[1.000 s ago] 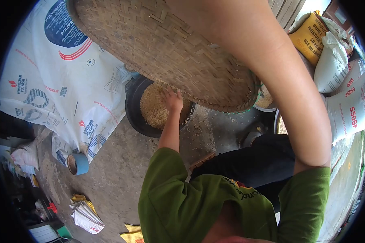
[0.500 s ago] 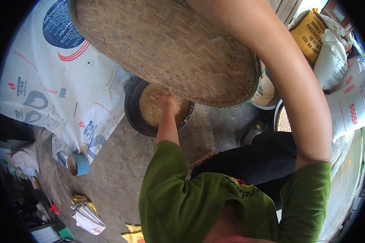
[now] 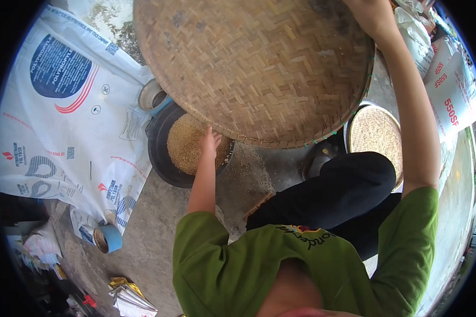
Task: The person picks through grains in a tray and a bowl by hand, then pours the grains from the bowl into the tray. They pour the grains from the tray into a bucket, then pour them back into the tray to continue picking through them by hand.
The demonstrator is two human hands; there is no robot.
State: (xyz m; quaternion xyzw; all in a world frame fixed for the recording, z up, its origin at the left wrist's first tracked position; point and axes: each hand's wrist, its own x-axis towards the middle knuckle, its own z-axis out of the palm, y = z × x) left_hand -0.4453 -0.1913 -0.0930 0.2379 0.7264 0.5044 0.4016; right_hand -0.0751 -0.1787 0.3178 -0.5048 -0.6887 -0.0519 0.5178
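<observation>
A large round woven bamboo winnowing tray (image 3: 269, 68) is tilted above the floor, filling the upper middle. My right hand (image 3: 371, 18) grips its far right edge, with the fingers partly cut off by the frame. At the tray's near left rim is my left hand (image 3: 210, 141), thumb against the rim and fingers curled beside it. Directly below that hand stands a black basin (image 3: 161, 171) holding a heap of tan grain (image 3: 182, 145). Part of the basin is hidden under the tray.
White printed sacks (image 3: 84, 137) spread over the left floor. A blue cup (image 3: 111, 238) lies near them, and another blue container (image 3: 153, 98) stands behind the basin. A grain-filled round basket (image 3: 375, 137) is right of my bent knee (image 3: 354, 171). Full sacks (image 3: 449, 95) line the right side.
My left hand has gone from lying spread over the grain to the tray's rim. The tray has turned and shifted right in view, uncovering the basket at right.
</observation>
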